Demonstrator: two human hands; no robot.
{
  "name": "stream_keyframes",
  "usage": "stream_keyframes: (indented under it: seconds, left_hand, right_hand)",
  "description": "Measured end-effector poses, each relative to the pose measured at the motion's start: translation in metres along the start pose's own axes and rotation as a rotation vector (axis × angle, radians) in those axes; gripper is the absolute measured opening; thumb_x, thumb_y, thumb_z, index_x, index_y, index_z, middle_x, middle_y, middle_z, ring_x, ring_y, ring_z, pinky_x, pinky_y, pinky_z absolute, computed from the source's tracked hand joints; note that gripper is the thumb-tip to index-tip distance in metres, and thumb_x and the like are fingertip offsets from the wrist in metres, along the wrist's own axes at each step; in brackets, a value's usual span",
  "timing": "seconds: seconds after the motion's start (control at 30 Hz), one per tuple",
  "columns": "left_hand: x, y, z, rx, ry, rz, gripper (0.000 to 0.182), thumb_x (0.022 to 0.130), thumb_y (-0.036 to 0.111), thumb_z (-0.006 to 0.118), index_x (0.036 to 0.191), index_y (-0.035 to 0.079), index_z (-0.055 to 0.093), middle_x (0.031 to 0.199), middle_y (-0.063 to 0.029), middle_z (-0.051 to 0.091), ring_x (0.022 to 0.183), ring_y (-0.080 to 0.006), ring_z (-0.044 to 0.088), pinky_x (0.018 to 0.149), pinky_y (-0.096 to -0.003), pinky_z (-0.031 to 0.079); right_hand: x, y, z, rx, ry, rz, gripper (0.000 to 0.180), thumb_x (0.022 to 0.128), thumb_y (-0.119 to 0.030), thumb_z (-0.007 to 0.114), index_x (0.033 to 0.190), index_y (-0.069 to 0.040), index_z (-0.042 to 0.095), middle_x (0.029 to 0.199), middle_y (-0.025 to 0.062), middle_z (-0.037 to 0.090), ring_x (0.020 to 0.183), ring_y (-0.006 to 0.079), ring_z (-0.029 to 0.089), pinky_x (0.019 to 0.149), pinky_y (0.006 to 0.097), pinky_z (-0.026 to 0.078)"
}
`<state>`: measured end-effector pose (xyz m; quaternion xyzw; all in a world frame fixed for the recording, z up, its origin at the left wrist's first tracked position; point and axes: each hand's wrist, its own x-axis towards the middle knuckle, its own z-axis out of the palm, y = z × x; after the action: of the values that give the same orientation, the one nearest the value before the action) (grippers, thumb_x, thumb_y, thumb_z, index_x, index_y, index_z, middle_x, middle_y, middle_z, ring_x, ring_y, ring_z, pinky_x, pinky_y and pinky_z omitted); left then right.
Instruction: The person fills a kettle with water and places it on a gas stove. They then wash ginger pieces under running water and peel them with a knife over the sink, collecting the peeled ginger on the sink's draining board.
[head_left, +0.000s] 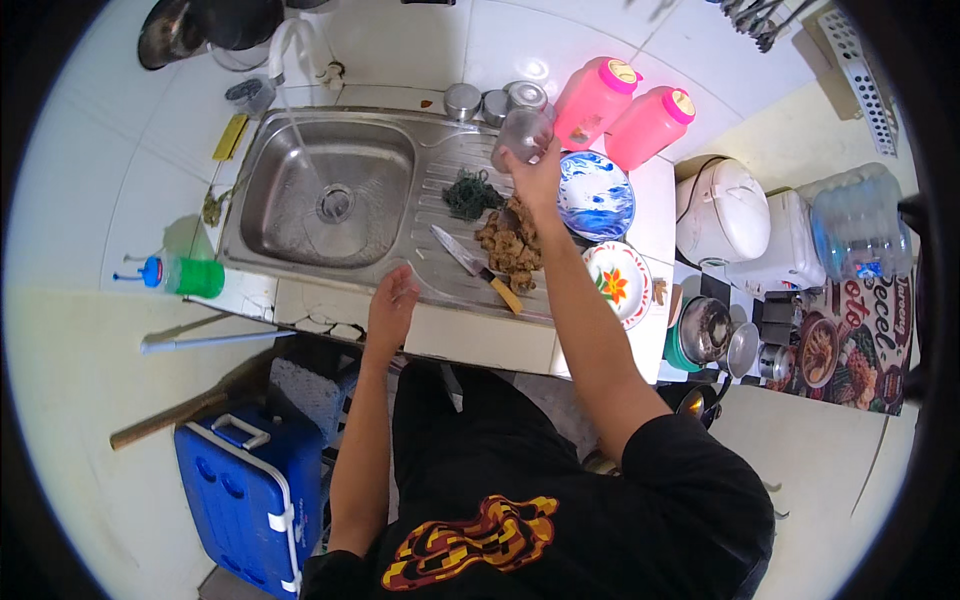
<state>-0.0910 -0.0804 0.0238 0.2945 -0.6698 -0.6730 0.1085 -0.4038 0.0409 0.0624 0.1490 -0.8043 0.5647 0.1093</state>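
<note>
My right hand (538, 176) reaches over the ribbed drainboard (450, 289) and grips a clear plastic cup (517, 127) near the back wall. My left hand (394, 304) holds nothing, its fingers loosely apart by the front edge of the steel sink (322, 240). Water runs from the white faucet (289, 41) into the basin. On the drainboard lie a dark green mesh scrubber (470, 195), a knife (480, 271) with a yellowish handle, and a pile of brown lumps (506, 244) whose kind I cannot tell. My right forearm partly covers that pile.
Two pink bottles (600, 101) and several metal tins (463, 101) line the back. A blue-white plate (595, 196) and a floral plate (622, 281) lie right of the drainboard. A green liquid bottle (196, 276) sits left; a blue cooler box (240, 495) stands below.
</note>
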Motion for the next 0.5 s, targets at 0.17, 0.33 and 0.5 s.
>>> stream_keyframes:
  seconds: [0.17,0.33,0.5]
  left_hand:
    - [0.026,-0.014,0.006,-0.026,-0.121,-0.028,0.033,0.097,0.008,0.062,0.128,0.0,0.057,0.115,-0.0066,0.064,0.101,-0.0123,0.061,0.09,-0.0269,0.05]
    - [0.057,-0.011,-0.003,-0.061,-0.182,-0.059,0.028,0.098,0.008,0.06,0.125,0.001,0.059,0.11,-0.0045,0.065,0.1,-0.0105,0.06,0.088,-0.0254,0.049]
    - [0.093,-0.013,-0.016,-0.02,-0.232,-0.023,0.024,0.099,0.01,0.06,0.121,0.002,0.061,0.106,-0.003,0.066,0.097,-0.0103,0.061,0.086,-0.0254,0.049]
  right_hand:
    - [0.028,0.066,0.021,-0.164,-0.015,0.17,0.089,0.069,-0.024,0.089,0.136,0.006,0.041,0.123,0.0243,0.06,0.116,0.036,0.059,0.098,0.0422,0.048]
    - [0.014,0.062,0.018,-0.129,0.045,0.174,0.082,0.072,-0.019,0.086,0.137,0.003,0.042,0.122,0.0237,0.059,0.114,0.0365,0.059,0.096,0.0418,0.049]
    - [-0.04,0.022,0.001,-0.227,-0.318,0.262,0.062,0.078,-0.011,0.077,0.135,-0.003,0.051,0.126,0.0243,0.057,0.114,0.0399,0.059,0.097,0.0427,0.048]
